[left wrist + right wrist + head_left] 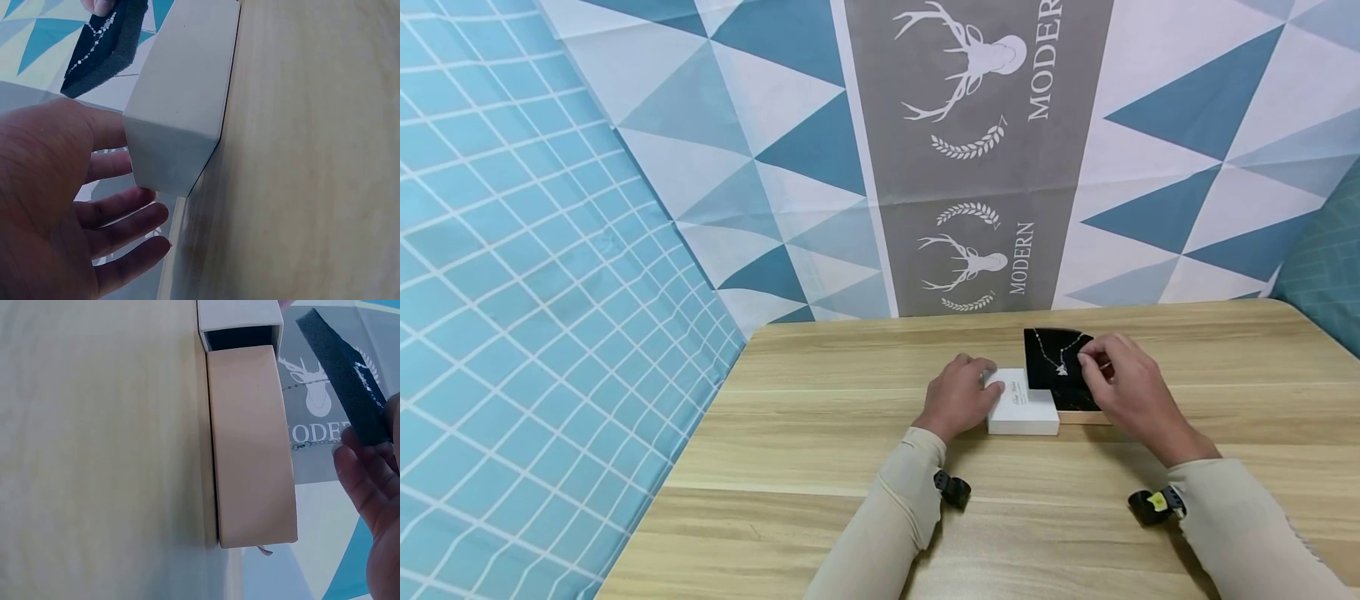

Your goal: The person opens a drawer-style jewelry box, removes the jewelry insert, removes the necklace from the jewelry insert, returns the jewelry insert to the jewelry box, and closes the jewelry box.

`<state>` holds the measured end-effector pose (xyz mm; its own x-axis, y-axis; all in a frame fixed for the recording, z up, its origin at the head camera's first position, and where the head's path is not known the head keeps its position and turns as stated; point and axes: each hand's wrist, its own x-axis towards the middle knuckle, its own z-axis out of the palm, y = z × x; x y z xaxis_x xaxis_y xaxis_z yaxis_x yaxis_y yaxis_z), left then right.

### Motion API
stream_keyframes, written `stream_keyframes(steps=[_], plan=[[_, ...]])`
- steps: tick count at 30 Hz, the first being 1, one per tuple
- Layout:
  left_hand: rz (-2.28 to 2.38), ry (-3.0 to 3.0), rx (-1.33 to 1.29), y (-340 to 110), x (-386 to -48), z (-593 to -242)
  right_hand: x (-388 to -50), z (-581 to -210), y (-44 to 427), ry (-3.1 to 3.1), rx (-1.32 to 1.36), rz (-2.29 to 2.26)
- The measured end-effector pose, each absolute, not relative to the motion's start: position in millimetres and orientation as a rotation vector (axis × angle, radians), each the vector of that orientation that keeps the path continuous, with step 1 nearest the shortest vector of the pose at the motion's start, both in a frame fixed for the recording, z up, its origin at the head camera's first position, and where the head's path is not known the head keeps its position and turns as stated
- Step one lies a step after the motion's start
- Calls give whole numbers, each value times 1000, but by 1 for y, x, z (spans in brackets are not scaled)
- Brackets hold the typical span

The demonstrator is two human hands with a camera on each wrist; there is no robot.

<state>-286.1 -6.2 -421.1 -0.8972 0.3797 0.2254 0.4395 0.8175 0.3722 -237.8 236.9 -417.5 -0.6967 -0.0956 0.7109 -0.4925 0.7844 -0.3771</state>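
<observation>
A white jewelry box sleeve lies on the table with small print on top. My left hand holds its left end, thumb on the top and fingers around the end. From its right side protrudes a tan drawer, pulled partly out; its inside looks dark in the head view. My right hand pinches the right edge of a black foam pad, tilted up above the drawer. On the pad's face lies a silver necklace with a small pendant. In the right wrist view, thin chain hangs behind the pad.
The wooden table extends to both sides and in front of the box. Behind it hangs a patterned cloth with deer prints. A blue checked cloth covers the left side. A small tan ribbon tab shows at the drawer's end.
</observation>
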Motion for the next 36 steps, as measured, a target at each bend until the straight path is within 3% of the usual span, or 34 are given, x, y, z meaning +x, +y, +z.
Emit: stream_keyframes(steps=[36], plan=[[-765,-2544,-771,-2,-287,-419,-237,-413,222,-2102,474,722]])
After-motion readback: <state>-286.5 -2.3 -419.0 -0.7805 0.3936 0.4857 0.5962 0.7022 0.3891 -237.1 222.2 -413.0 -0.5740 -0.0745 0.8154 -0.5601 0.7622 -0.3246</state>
